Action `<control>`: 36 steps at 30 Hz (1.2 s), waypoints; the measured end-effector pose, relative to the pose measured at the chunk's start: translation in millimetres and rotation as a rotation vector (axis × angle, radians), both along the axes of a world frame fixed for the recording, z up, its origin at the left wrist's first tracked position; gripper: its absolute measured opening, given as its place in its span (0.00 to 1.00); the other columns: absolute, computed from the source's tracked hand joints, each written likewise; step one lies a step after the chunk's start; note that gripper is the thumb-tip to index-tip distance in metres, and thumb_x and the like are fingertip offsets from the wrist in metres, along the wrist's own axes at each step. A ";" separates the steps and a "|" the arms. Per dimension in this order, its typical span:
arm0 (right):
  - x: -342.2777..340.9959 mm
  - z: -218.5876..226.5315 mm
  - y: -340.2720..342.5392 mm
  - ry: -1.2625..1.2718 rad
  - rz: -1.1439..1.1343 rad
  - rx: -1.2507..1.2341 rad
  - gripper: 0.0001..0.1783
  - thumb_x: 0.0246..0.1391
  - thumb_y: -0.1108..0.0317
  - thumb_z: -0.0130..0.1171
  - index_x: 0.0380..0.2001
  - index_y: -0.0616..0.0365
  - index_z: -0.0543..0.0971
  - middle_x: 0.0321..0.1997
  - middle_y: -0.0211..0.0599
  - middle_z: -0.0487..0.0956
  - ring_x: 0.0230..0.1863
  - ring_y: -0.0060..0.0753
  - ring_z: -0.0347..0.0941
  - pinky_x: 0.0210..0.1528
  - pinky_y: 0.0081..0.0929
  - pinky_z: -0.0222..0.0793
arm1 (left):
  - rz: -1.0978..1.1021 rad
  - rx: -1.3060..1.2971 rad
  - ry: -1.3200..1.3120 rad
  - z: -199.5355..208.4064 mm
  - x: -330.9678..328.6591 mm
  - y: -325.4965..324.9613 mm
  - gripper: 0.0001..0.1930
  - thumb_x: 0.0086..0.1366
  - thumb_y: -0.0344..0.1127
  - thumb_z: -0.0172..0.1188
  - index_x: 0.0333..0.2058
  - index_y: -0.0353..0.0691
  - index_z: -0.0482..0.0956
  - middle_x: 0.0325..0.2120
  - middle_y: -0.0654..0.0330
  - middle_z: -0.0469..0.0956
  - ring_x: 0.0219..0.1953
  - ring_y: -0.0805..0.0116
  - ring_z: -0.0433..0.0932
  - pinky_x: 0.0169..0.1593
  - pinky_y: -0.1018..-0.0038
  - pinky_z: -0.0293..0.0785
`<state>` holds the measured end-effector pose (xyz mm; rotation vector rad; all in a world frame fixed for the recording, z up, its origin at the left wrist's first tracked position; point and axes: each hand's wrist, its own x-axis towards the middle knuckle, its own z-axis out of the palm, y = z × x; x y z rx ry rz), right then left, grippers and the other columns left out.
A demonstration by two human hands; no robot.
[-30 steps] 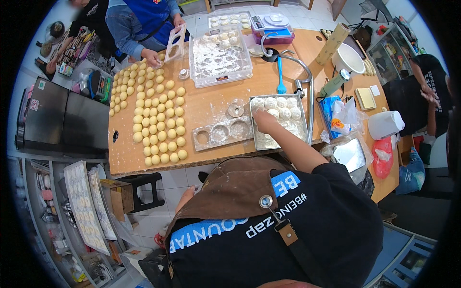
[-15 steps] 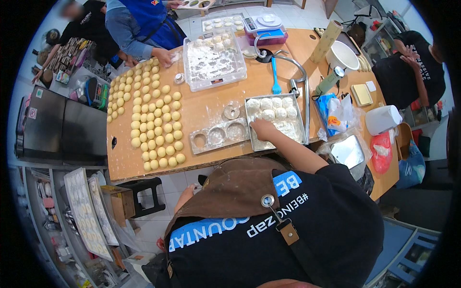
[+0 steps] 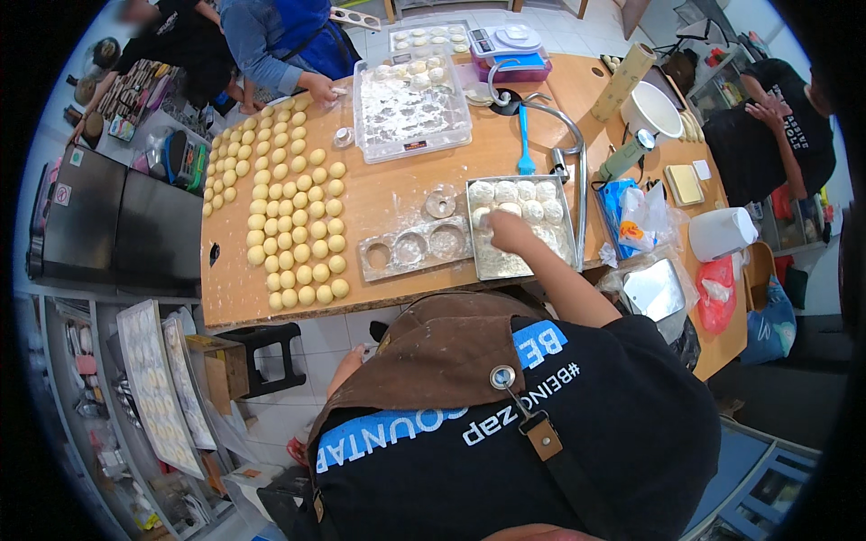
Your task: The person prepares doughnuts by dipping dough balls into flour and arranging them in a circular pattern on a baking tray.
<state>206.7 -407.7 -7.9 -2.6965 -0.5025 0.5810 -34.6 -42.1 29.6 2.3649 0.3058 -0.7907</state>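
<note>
A square metal tray (image 3: 526, 267) on the table holds rows of floured white dough balls (image 3: 546, 190), with loose flour in its near part. My right hand (image 3: 511, 232) reaches over the tray's left side, its fingers curled and pressed together against a dough ball in the second row. The fingers cover whatever lies between them. Low beside my brown apron, my left hand (image 3: 348, 364) is partly hidden behind the cloth, closed near a small pale thing that I cannot make out. A floury mould plate (image 3: 394, 268) with round holes lies left of the tray, below a floured ring (image 3: 440, 203).
Rows of yellow dough balls (image 3: 287, 222) cover the table's left. A clear floury container (image 3: 413, 133) stands behind; a person's hand (image 3: 320, 88) is beside it. Right of the tray are a metal pipe (image 3: 581, 198), blue brush (image 3: 525, 144), green bottle (image 3: 622, 158) and white jug (image 3: 722, 233).
My right hand has moved from the tray's left edge slightly right and farther in, to the second row of dough balls. The person across the table has drawn their hand up slightly. My left hand stays low.
</note>
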 end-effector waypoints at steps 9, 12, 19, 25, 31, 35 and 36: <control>-21.7 -17.4 -17.1 0.028 0.156 -0.135 0.16 0.41 0.73 0.57 0.38 0.54 0.77 0.40 0.46 0.76 0.45 0.48 0.73 0.47 0.41 0.70 | 0.029 0.002 0.017 21.9 2.6 -6.2 0.28 0.52 0.45 0.61 0.49 0.34 0.70 0.47 0.41 0.72 0.52 0.47 0.70 0.53 0.64 0.66; -4.7 7.1 -33.8 -0.114 -0.067 0.007 0.19 0.40 0.77 0.54 0.40 0.52 0.78 0.40 0.48 0.77 0.45 0.50 0.73 0.47 0.40 0.69 | 0.046 -0.008 0.005 29.8 5.5 -11.9 0.28 0.52 0.45 0.61 0.49 0.34 0.71 0.47 0.42 0.73 0.51 0.47 0.70 0.53 0.64 0.66; 9.3 8.3 -18.3 -0.025 0.056 -0.104 0.15 0.40 0.78 0.51 0.34 0.58 0.81 0.37 0.52 0.79 0.41 0.51 0.75 0.46 0.41 0.70 | -0.031 -0.065 -0.028 17.1 15.9 3.1 0.27 0.53 0.45 0.61 0.48 0.35 0.72 0.47 0.42 0.73 0.52 0.47 0.70 0.54 0.63 0.66; -5.2 -42.4 7.7 -0.033 0.011 -0.087 0.13 0.42 0.78 0.50 0.33 0.65 0.79 0.39 0.56 0.77 0.43 0.51 0.75 0.48 0.41 0.70 | 0.000 -0.030 -0.066 -24.8 -4.4 40.6 0.26 0.55 0.45 0.59 0.49 0.35 0.71 0.47 0.41 0.72 0.52 0.47 0.70 0.54 0.63 0.66; 2.8 6.0 7.5 0.086 -0.132 -0.172 0.17 0.45 0.76 0.48 0.41 0.62 0.75 0.50 0.53 0.73 0.50 0.50 0.71 0.51 0.42 0.67 | -0.097 0.072 -0.248 -85.8 -33.1 101.0 0.26 0.56 0.45 0.59 0.50 0.35 0.70 0.47 0.42 0.72 0.51 0.47 0.71 0.54 0.62 0.66; 16.8 -12.0 19.0 -0.165 -0.249 -0.093 0.25 0.44 0.77 0.48 0.50 0.61 0.70 0.58 0.53 0.67 0.57 0.49 0.65 0.57 0.40 0.62 | 0.015 -0.095 -0.016 -21.7 -11.8 112.2 0.26 0.57 0.45 0.58 0.51 0.35 0.69 0.47 0.42 0.72 0.51 0.47 0.70 0.54 0.62 0.66; 19.9 -22.1 21.4 -0.290 -0.252 -0.071 0.27 0.43 0.77 0.48 0.52 0.61 0.68 0.59 0.52 0.66 0.59 0.49 0.63 0.59 0.40 0.61 | -0.032 -0.089 -0.043 -33.3 -12.4 127.0 0.25 0.58 0.45 0.58 0.50 0.35 0.69 0.47 0.41 0.72 0.51 0.47 0.70 0.54 0.62 0.66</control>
